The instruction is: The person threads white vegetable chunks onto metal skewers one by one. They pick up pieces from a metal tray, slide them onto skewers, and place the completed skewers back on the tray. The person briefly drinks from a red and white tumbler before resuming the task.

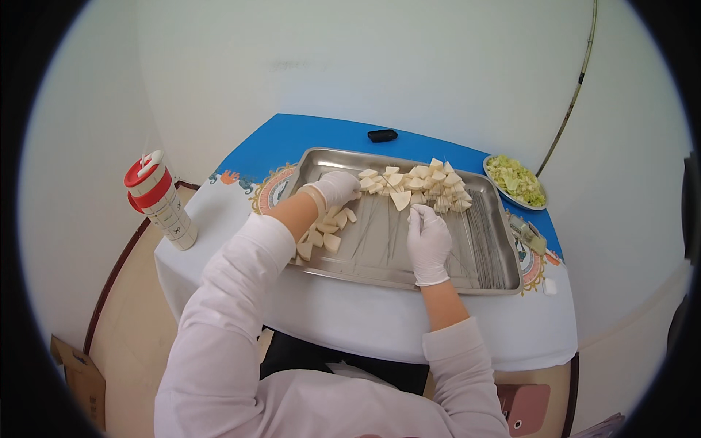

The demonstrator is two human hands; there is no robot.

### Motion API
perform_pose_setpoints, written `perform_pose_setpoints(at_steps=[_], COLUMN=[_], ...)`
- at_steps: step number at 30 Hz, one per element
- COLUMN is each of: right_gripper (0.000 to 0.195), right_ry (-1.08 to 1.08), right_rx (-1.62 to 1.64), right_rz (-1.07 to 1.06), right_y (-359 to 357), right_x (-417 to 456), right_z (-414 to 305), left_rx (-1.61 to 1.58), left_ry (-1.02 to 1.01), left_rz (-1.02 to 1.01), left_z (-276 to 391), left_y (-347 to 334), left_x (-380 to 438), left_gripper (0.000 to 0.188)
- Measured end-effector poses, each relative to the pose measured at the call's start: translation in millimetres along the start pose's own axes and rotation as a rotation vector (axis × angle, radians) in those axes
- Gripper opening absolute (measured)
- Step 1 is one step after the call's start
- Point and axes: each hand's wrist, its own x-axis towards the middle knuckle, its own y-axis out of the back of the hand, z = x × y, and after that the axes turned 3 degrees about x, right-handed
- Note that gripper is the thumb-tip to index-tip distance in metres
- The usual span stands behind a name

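Observation:
On the table lies a shallow stainless-steel tray (350,273). My gloved left hand (338,188) is over its left part, beside pale wedge-cut vegetable pieces (331,242); whether it holds anything cannot be told. My gloved right hand (429,241), thumb and forefinger pinched together, is just below a pale wedge (401,200) that seems to be on a thin skewer; the grip itself is hard to see. A pile of skewered wedges (438,183) fills the tray's upper right. Thin metal skewers (486,241) lie in a bundle along the right side, with several more loose in the middle.
A plate of chopped cabbage (515,182) stands right of the tray. Behind the tray lies a small black object (382,136). A red-lidded tumbler (164,202) stands at the table's left edge. Small packets (527,234) and a white case (549,286) lie at the right.

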Motion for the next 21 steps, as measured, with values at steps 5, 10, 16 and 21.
perform_pose_setpoints(at_steps=[5,10,16,21], right_gripper=[0.011,0.008,0.004,0.003], right_ry=[0.018,0.125,0.254,0.296], right_rx=[0.032,0.035,-0.01,-0.033], right_rz=[0.014,0.087,0.022,-0.019], right_y=[0,6,13,14], right_x=[0,1,1,-5], right_z=[-4,-15,-27,-33], left_rx=[-0.96,-1.947,-2.512,-2.55], left_ry=[0.034,0.138,0.006,-0.042], left_rz=[0.3,0.295,0.302,0.305], left_z=[13,57,75,77], left_y=[7,21,5,-2], left_x=[-30,-96,-121,-122], left_gripper=[0.03,0.022,0.023,0.027])
